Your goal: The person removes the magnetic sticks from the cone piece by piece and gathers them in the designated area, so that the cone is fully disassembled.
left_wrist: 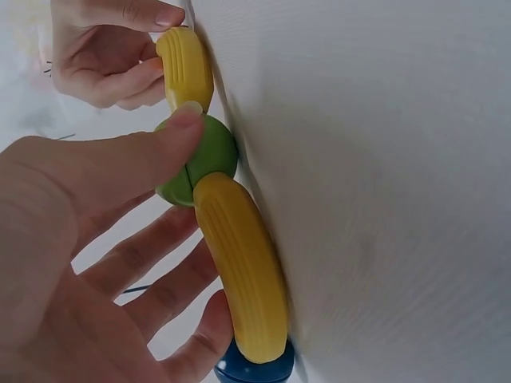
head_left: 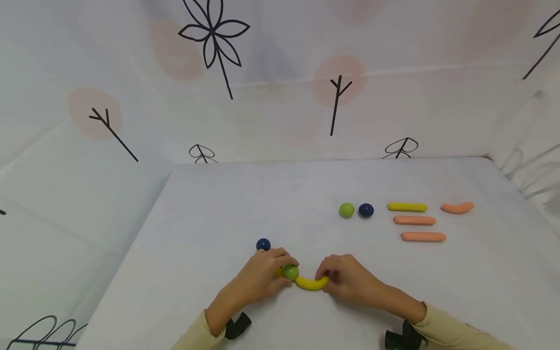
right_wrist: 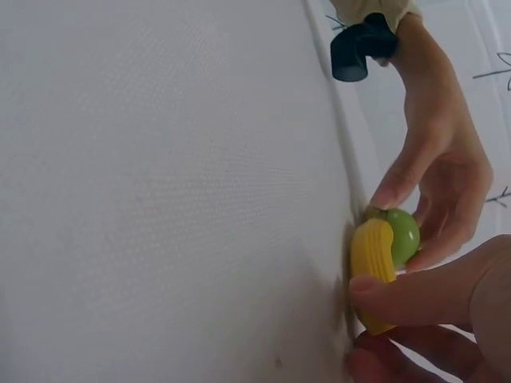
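Note:
My left hand (head_left: 264,274) grips a green ball (head_left: 290,272) between thumb and fingers, low in the middle of the table. A curved yellow stick (left_wrist: 243,267) runs from that ball to a dark blue ball (head_left: 263,244); in the head view the left hand mostly hides this stick. On the ball's other side, a second curved yellow stick (head_left: 309,284) has one end right at the green ball. My right hand (head_left: 352,279) pinches its far end between thumb and fingers, as the right wrist view also shows.
Farther back on the white table (head_left: 210,209), to the right, lie another green ball (head_left: 347,210) and dark blue ball (head_left: 366,210). Beside them are a straight yellow stick (head_left: 408,207), two straight orange sticks (head_left: 423,237) and a curved orange one (head_left: 457,208). Patterned fabric walls surround the table.

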`<state>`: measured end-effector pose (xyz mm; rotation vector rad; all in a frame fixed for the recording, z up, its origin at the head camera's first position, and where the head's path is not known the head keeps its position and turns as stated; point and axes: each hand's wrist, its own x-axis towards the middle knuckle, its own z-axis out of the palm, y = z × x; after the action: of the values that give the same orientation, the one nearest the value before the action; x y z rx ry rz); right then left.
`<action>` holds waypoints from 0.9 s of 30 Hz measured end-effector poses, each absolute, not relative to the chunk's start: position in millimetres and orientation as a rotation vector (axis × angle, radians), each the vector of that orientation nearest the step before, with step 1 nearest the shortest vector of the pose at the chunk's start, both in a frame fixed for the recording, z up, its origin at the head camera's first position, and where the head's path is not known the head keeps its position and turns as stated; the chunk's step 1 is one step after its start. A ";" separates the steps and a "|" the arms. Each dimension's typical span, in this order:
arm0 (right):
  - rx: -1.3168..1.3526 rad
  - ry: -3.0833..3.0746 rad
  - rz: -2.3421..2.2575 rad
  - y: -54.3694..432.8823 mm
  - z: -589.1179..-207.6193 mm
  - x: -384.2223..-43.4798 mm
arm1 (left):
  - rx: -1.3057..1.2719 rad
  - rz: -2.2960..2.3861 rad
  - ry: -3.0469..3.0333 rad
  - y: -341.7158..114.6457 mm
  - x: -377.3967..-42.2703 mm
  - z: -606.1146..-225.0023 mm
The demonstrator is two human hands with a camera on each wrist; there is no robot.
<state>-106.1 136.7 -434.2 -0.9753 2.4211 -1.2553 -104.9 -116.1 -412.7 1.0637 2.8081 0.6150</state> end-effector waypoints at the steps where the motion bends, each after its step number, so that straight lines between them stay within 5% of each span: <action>1: -0.972 2.430 -1.260 137.1 -434.0 -106.0 | 1.069 0.622 2.805 -115.7 -105.7 -412.5; 27: -0.693 2.377 -1.455 252.3 -408.6 -107.5 | 1.031 0.671 2.818 -120.5 -107.8 -414.4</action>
<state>-107.5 252.3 -408.6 -0.6927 2.3773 -1.4546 -107.8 -120.5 -414.4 1.0314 2.8184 0.6709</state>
